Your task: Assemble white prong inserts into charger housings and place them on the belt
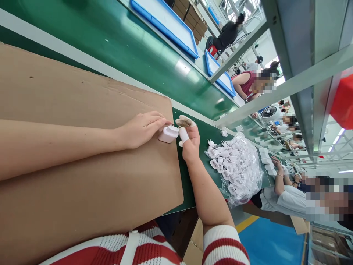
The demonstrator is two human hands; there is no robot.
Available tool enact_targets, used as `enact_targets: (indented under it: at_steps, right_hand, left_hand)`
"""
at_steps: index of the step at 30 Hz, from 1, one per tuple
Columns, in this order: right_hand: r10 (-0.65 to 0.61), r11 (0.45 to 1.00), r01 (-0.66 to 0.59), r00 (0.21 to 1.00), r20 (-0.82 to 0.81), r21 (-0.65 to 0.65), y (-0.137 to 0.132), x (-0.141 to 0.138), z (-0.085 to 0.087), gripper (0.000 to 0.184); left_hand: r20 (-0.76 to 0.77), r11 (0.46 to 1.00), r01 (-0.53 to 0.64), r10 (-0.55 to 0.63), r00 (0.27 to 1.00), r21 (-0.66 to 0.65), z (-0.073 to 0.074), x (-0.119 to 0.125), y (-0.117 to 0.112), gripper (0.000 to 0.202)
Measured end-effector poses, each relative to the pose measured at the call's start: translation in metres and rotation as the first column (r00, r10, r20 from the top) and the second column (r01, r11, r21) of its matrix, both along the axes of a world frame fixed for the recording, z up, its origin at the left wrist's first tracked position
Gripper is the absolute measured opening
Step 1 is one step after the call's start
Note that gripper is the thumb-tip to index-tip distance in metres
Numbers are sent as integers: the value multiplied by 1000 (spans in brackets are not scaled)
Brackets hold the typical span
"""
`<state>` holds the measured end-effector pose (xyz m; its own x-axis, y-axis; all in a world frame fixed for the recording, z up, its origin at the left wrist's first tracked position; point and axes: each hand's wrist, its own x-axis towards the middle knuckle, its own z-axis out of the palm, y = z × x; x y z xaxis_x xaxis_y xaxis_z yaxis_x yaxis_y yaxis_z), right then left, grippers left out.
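A white plug charger (168, 134) is at the right edge of a brown cardboard sheet (110, 191). From the left, my left hand (146, 129) reaches it, its fingers together and their tips closed on the charger's upper side. My right hand (190, 138) comes from the other side, wearing white finger cots. Its thumb presses the charger's right end while the fingers curl just behind. The contact between the fingertips is partly hidden. To the right of my right hand, a clear plastic bag (248, 176) holds many white charger parts (228, 158), some spilling out at its mouth.
A pale rail (132, 88) separates the cardboard from a green belt (110, 40). Blue-rimmed trays (168, 22) stand beyond it. White pieces (266, 161) line the bench near a co-worker's hand (277, 163). A metal frame (248, 88) and a fan (269, 112) are farther off.
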<state>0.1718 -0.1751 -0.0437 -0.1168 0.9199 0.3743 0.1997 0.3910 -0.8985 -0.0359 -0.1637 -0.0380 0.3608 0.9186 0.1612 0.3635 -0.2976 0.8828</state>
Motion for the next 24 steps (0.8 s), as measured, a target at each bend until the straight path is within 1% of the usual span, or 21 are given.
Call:
enact_targets:
  at_steps: [2,4,5,7,8,9,10,11,12,14,15,16,17,19,20,22,24]
  right_hand:
    - [-36,999,35,999,-39,-22,3,10,7,45]
    - [-47,996,46,999,-6,-79,5,20,13,44]
    - [-34,991,36,999,21,-127,6,25,16,43]
    - [35,973,-18,997,69,-232,8,32,20,41]
    - [85,961,-59,993,88,-269,9,34,20,41]
    - [141,950,-105,985,104,-294,9,35,20,43]
    - [190,942,-148,975,116,-302,10,35,19,48]
    - [226,938,-182,966,123,-294,10,34,19,58]
    - [243,941,-203,962,126,-270,9,32,19,70]
    - [236,960,-210,962,136,-183,5,26,20,95]
    - [221,971,-202,962,158,-127,3,23,21,102]
    - [203,979,-193,959,200,-68,-1,20,24,102]
    - [180,983,-183,949,259,-12,-5,18,26,97]
    - [114,984,-159,914,390,83,-12,14,31,77]
    - [80,982,-148,893,444,120,-15,13,34,67]
    - [33,976,-136,866,499,172,-20,11,37,55]
    - [31,968,-150,868,496,202,-22,10,39,52]
  left_hand:
    - [62,1000,-12,13,998,-13,-1,-2,0,59]
    - [75,1000,2,-2,997,10,-1,-3,-1,60]
    - [71,999,22,-25,997,39,-2,-3,-2,62]
    - [40,991,80,-85,996,103,-3,-1,-3,64]
    - [15,988,107,-109,994,113,-3,0,-3,62]
    - [-9,987,128,-127,992,93,-3,1,-3,59]
    - [-22,990,138,-137,990,42,-2,1,-2,59]
    - [-22,990,138,-139,990,-33,-1,1,-2,61]
    - [-3,985,130,-131,991,-115,1,1,-1,65]
    - [96,952,126,-103,990,-278,7,0,1,74]
    - [168,925,147,-93,982,-350,11,-1,1,77]
    - [243,893,188,-91,966,-410,15,-2,1,78]
    - [316,855,244,-100,944,-457,18,-3,1,77]
    - [428,777,358,-128,895,-517,24,-4,0,72]
    - [459,748,399,-143,877,-531,26,-4,0,68]
    - [490,715,445,-164,856,-539,27,-4,-1,63]
    - [498,702,464,-177,849,-540,28,-5,-2,60]
